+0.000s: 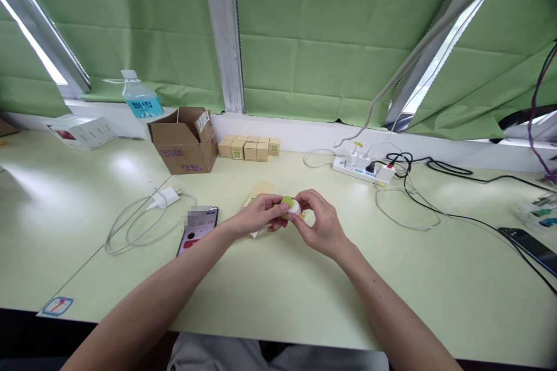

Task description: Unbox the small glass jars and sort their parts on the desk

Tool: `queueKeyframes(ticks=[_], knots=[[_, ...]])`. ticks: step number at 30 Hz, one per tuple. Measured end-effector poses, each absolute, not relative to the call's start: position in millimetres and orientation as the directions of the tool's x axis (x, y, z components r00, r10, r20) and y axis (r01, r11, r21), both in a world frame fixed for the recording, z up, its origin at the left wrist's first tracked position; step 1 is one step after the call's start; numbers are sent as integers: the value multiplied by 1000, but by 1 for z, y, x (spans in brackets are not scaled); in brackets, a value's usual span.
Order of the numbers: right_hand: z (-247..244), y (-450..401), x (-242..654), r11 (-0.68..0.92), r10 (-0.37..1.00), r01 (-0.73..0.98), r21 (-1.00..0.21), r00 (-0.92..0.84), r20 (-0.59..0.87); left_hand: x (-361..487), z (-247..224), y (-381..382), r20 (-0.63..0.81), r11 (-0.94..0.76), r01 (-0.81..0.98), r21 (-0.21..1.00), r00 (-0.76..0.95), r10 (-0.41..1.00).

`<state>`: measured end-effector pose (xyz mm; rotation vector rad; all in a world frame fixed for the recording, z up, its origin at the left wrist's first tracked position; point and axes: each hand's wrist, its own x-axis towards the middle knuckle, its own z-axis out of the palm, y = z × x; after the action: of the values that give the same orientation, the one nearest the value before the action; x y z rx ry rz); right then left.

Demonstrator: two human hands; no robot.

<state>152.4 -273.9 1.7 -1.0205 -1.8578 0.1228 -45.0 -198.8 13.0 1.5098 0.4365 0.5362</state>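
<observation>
Left hand (264,214) and right hand (319,220) pinch round green-and-white piece (295,207) over table (278,290), well in from near edge; uneven pinch could let it slip, roll

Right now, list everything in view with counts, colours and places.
Round item: one, green and white, centre, held
Card piece: one, tan, centre, partly hidden
Small boxes: several, tan, back centre
Carton: one, brown, back left
Bottle: one, clear, blue label, behind the carton
Printed box: one, mostly white, far left
Charger: one, white, left
Timer phone: one, dark-edged, left
Second phone: one, dark, right edge
Power strip: one, white, back right
Cables: several, black and white, left and right
Sticker: one, blue, white, red, front left
Blinds: several, green, background
Tabletop: pale yellow-green, foreground
Trousers: grey, bottom edge
Left hand: one, bare, centre
Right hand: one, bare, centre
</observation>
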Motion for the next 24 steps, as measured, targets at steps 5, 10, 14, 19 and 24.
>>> queueKeyframes(ticks=[5, 10, 14, 19, 24], knots=[[3, -274, 154, 647, 705, 559, -519, -181, 685, -44, 10, -198, 46, 16, -67, 998, 818, 574], [1, -272, 152, 617, 725, 561, -552, -132, 676, -42, 8, -199, 38, 41, -78, 996, 801, 597], [2, -271, 148, 611, 713, 574, -546, -97, 695, -40, 6, -200, 34, 58, -90, 994, 780, 625], [2, -270, 145, 607, 696, 586, -537, -65, 715, -37, 5, -202, 40, 91, -126, 988, 769, 638], [1, -270, 147, 626, 667, 602, -496, -83, 741, -37, 7, -202, 67, 15, -98, 995, 775, 628]])
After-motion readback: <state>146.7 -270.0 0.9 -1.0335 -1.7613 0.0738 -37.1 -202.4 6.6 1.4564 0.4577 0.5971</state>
